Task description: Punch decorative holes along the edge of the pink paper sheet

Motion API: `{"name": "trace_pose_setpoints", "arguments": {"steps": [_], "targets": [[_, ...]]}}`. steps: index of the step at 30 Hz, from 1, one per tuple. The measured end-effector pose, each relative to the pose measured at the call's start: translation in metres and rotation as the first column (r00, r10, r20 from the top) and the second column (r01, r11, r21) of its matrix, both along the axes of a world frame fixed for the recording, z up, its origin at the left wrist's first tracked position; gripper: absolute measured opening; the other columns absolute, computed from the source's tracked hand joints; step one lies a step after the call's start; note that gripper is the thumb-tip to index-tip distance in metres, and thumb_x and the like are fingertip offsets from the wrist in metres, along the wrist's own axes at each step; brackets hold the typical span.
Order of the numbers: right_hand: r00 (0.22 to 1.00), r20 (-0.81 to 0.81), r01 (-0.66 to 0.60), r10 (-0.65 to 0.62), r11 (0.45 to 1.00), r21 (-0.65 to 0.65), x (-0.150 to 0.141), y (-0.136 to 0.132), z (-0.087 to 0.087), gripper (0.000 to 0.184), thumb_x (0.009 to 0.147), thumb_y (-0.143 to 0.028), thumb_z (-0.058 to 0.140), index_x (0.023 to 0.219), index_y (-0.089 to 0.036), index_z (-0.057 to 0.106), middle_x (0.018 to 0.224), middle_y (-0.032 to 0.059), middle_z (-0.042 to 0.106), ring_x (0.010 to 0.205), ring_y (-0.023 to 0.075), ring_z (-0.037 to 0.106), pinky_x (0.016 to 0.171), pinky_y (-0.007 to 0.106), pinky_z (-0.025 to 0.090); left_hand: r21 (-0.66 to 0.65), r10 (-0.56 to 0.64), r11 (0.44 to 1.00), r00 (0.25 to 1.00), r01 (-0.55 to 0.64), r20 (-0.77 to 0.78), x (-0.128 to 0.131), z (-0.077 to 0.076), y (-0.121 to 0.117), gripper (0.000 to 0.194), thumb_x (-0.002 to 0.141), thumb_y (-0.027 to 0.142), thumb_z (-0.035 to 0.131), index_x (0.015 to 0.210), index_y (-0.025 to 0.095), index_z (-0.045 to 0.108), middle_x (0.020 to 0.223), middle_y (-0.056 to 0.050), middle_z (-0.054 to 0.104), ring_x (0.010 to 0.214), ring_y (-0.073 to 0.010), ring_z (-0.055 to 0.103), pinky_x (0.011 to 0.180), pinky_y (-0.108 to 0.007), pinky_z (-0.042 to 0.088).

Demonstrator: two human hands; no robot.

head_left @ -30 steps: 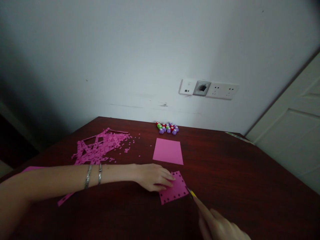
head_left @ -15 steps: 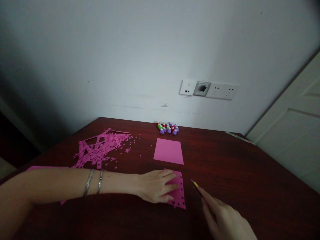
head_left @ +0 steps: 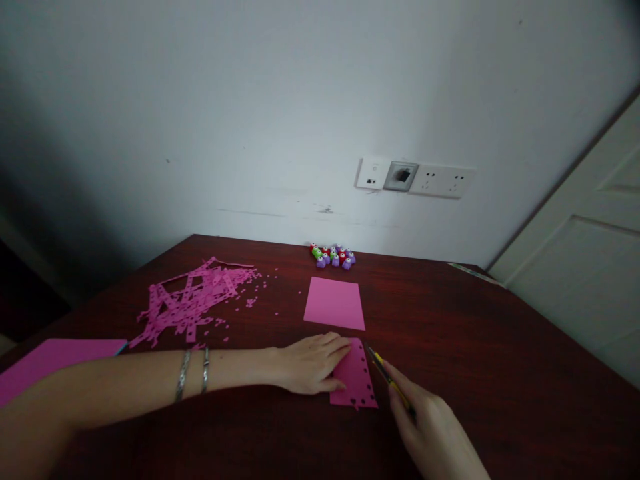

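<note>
My left hand (head_left: 313,363) lies flat on a pink sheet of paper (head_left: 356,377), fingers stretched out, pressing it to the table. Dark holes run down the sheet's right side and along its near edge. In my right hand (head_left: 425,420) is a utility knife (head_left: 393,381) with a yellow and black handle. Its tip points away from me, close to the sheet's upper right corner; whether it touches the paper I cannot tell. Just beyond lies a plain pink square of paper (head_left: 335,303).
Pink paper strips and small punched bits (head_left: 200,297) are heaped on the left. A larger pink sheet (head_left: 65,353) lies partly under my left forearm. Several small coloured figures with eye-like tops (head_left: 333,257) stand near the wall. Sockets (head_left: 415,179) are set in the wall.
My right hand has moved the knife left and away from me, closer to the sheet's upper right corner. My left hand has shifted slightly, uncovering more of the holed sheet.
</note>
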State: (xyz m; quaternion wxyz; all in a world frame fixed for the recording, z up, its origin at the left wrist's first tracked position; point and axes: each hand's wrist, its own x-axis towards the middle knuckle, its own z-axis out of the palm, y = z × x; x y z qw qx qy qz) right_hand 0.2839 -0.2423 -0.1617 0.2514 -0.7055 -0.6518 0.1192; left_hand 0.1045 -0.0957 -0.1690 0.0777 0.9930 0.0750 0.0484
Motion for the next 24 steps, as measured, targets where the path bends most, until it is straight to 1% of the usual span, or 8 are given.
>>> {"name": "trace_pose_setpoints", "arguments": {"steps": [5,8,12,17,21,24], "targets": [[0.998,0.054,0.025,-0.025,1.000,-0.008,-0.005,0.003,-0.007,0.044,0.086,-0.017,0.031,0.125,-0.019,0.051,0.100,0.0076,0.069,0.078,0.0167,0.067,0.071,0.023,0.051,0.002,-0.013,1.000,1.000,0.013,0.012,0.001,-0.001,0.002,0.064,0.084,0.048,0.042,0.131,0.005,0.033,0.133,-0.018,0.040,0.120,-0.0251,0.036,0.100,-0.036,0.030],[0.995,0.094,0.036,-0.035,0.999,-0.018,-0.006,0.005,-0.008,0.044,0.085,-0.016,0.032,0.124,-0.018,0.051,0.093,0.0077,0.070,0.073,0.0168,0.068,0.071,0.023,0.051,0.009,-0.024,1.000,1.000,0.024,0.014,0.002,-0.001,0.005,0.064,0.083,0.049,0.043,0.130,0.005,0.034,0.133,-0.018,0.040,0.119,-0.0248,0.037,0.100,-0.036,0.030],[0.986,0.158,0.055,-0.047,0.998,-0.043,-0.010,0.008,-0.004,0.046,0.084,-0.013,0.032,0.126,-0.017,0.049,0.091,0.0079,0.070,0.073,0.0177,0.068,0.073,0.025,0.050,0.021,-0.048,0.999,0.999,0.048,0.010,0.004,0.002,0.008,0.066,0.083,0.050,0.044,0.130,0.005,0.034,0.134,-0.017,0.039,0.117,-0.0244,0.038,0.100,-0.034,0.029],[0.970,0.238,0.069,-0.043,0.992,-0.104,-0.014,0.011,-0.002,0.048,0.083,-0.011,0.031,0.127,-0.017,0.048,0.085,0.0085,0.070,0.072,0.0188,0.067,0.072,0.027,0.050,0.042,-0.060,0.997,0.998,0.060,-0.008,0.005,0.004,0.010,0.069,0.081,0.051,0.046,0.131,0.006,0.032,0.132,-0.016,0.041,0.115,-0.0242,0.039,0.099,-0.034,0.030],[0.958,0.283,0.093,-0.057,0.989,-0.118,-0.017,0.011,-0.001,0.047,0.083,-0.011,0.033,0.126,-0.019,0.049,0.083,0.0077,0.070,0.067,0.0185,0.067,0.066,0.026,0.051,0.060,-0.058,0.996,0.998,0.060,-0.036,0.006,0.005,0.010,0.071,0.082,0.053,0.043,0.132,0.005,0.030,0.130,-0.017,0.042,0.115,-0.0250,0.039,0.097,-0.035,0.030],[0.945,0.322,0.114,-0.064,0.983,-0.140,-0.019,0.012,0.002,0.046,0.082,-0.011,0.035,0.125,-0.021,0.050,0.078,0.0064,0.070,0.065,0.0177,0.067,0.061,0.024,0.050,0.061,-0.052,0.997,0.998,0.055,-0.046,0.007,0.006,0.011,0.070,0.082,0.055,0.042,0.130,0.005,0.032,0.127,-0.017,0.043,0.112,-0.0255,0.041,0.095,-0.035,0.032]]}}
